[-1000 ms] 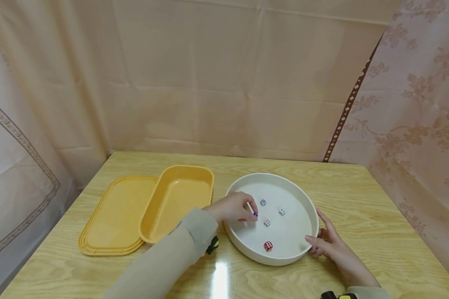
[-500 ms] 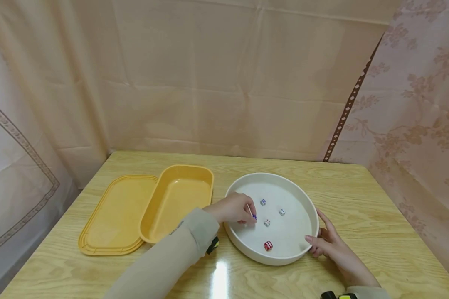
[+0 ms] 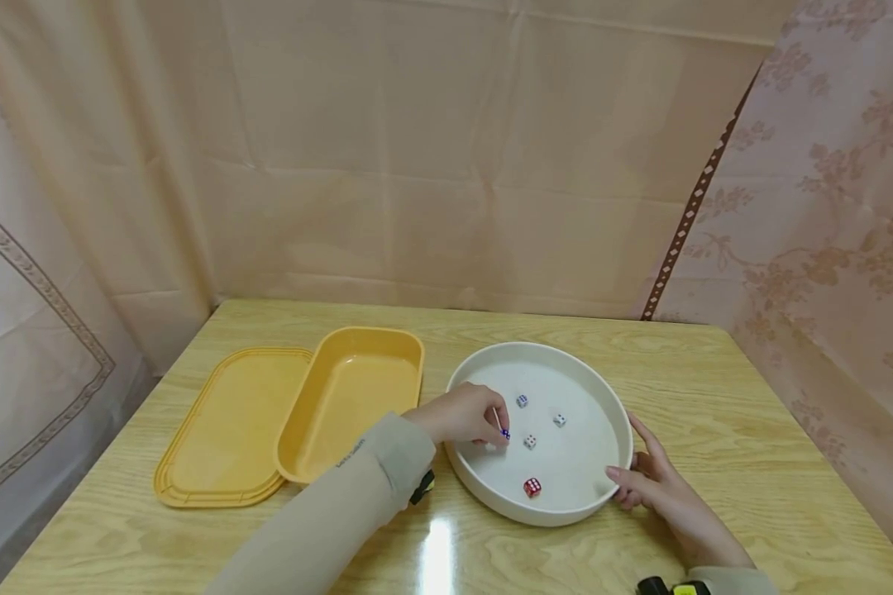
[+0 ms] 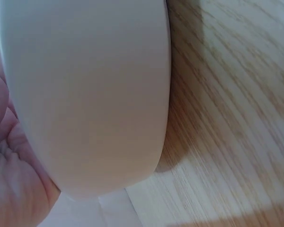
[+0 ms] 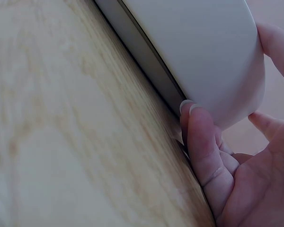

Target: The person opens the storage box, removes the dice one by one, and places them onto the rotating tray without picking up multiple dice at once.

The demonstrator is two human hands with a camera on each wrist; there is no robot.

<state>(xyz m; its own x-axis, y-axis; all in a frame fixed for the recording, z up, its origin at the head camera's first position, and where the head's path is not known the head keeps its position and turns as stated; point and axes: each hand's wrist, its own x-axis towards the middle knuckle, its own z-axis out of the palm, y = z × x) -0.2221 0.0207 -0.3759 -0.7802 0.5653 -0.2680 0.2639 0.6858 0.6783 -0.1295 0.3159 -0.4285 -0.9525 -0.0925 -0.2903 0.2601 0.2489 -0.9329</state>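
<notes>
My left hand (image 3: 470, 413) reaches over the near-left rim of a round white tray (image 3: 580, 487) and pinches a small blue die (image 3: 505, 434) between thumb and fingertips. Inside the tray lie a red die (image 3: 532, 487) near the front and several white dice, one (image 3: 530, 442) of them just right of the pinched die. On the right side, my right hand (image 3: 658, 479) grips the tray's rim, thumb on top. Its curled fingers (image 5: 203, 137) show in the right wrist view, tucked at the tray's lower edge. In the left wrist view the tray's outer wall (image 4: 90, 104) hides the dice.
Left of the tray stands a yellow rectangular container (image 3: 350, 397), partly over a flat yellow lid (image 3: 231, 430). All sit on a wood-grain table (image 3: 677, 372). A beige cloth (image 3: 432, 165) hangs behind the table's far edge.
The blue die between my left fingertips has shifted very slightly left and down. My right hand keeps its hold on the tray; the other dice stay in place.
</notes>
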